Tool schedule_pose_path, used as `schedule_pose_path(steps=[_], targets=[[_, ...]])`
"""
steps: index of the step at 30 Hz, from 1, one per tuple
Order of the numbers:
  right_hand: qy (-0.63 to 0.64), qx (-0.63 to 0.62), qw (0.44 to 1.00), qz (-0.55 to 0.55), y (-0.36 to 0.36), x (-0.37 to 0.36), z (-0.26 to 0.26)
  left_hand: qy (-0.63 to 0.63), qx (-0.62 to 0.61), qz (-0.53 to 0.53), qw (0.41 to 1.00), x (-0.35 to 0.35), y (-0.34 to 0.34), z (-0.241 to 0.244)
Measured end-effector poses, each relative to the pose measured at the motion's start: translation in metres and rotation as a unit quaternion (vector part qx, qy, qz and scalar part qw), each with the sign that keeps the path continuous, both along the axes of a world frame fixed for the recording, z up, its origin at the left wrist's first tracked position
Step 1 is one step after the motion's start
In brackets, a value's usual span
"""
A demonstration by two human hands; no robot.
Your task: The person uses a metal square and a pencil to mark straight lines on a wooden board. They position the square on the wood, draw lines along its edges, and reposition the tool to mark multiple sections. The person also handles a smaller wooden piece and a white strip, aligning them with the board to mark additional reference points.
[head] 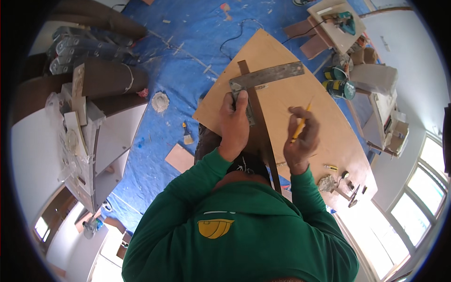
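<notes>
My left hand (235,123) grips the stock of a metal try square (271,74), with the thumb on top. The square's wide blade lies across a long, narrow dark strip (259,120), which runs over a light wooden panel (317,130) towards my body. To the right of the strip, my right hand (303,132) holds a yellow pencil (301,125) above the panel. The pencil's upper end is blurred, and whether it touches the panel I cannot tell.
A utility knife (331,167), a tape measure (345,174) and a hammer (338,192) lie on the panel's near right part. On the blue floor sheet (169,84) is a paintbrush (187,134). Paint cans (339,89) and a green power tool (347,24) are at right; cabinets (116,141) stand left.
</notes>
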State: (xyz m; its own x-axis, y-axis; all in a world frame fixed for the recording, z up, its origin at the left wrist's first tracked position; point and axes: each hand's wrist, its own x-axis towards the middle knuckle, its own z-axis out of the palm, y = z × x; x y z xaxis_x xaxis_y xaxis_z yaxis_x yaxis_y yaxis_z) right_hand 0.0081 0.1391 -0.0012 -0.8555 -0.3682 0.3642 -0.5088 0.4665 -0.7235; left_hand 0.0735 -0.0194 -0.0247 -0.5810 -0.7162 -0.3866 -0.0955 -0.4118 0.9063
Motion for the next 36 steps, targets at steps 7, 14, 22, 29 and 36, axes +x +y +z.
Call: schedule_pose_path(steps=[7, 14, 22, 29, 36], targets=[[0.040, -0.058, 0.997, 0.041, -0.049, -0.047, 0.024, -0.018, 0.029, 0.011, 0.999, -0.007, -0.016, -0.006], [-0.053, -0.143, 0.983, 0.098, -0.084, -0.056, 0.016, -0.014, 0.062, 0.018, 0.998, -0.015, -0.020, -0.002], [-0.154, -0.225, 0.960, 0.067, -0.122, -0.031, -0.013, -0.048, 0.019, 0.010, 0.999, -0.017, -0.022, -0.008], [-0.165, -0.220, 0.959, 0.064, -0.128, -0.022, -0.016, -0.005, 0.051, 0.037, 0.998, -0.015, -0.023, -0.002], [-0.168, -0.167, 0.971, 0.017, -0.141, -0.035, -0.007, 0.001, 0.063, 0.023, 0.998, -0.018, -0.022, -0.002]])
